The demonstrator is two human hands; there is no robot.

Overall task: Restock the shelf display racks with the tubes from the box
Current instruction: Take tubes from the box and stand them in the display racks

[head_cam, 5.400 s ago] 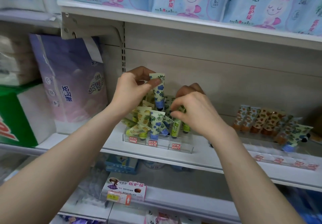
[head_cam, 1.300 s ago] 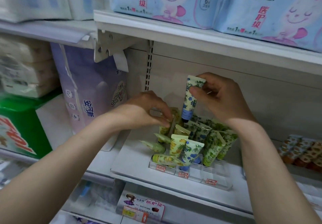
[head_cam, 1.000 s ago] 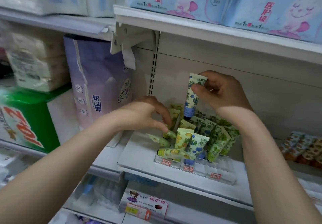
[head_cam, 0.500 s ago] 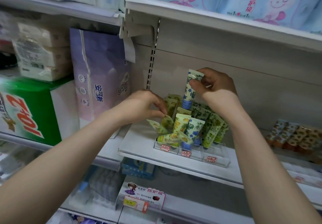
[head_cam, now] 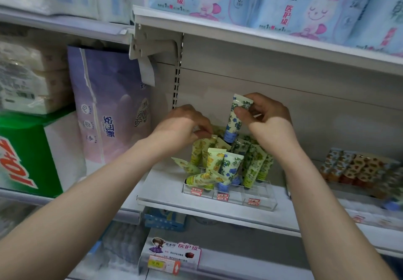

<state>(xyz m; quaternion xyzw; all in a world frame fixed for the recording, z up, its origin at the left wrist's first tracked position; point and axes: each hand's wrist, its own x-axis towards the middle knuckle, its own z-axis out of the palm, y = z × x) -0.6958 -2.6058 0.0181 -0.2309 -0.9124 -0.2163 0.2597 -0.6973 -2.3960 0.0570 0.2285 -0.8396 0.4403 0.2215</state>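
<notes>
A clear plastic display rack stands on the white shelf and holds several small patterned tubes. My right hand pinches the flat top of a blue-flowered tube, cap down, above the rack's back row. My left hand pinches the top edge of a yellow-patterned tube at the rack's left side. One yellow tube lies on its side across the front, another leans off the left edge.
A second row of orange and brown tubes lies on the shelf to the right. A purple tissue pack stands left, beyond it a green and white box. Blue packs fill the shelf overhead, close above my hands.
My left hand has lifted from the fallen tubes low at the rack's left to the top of an upright yellow tube. My right hand still holds the blue-flowered tube above the back row.
</notes>
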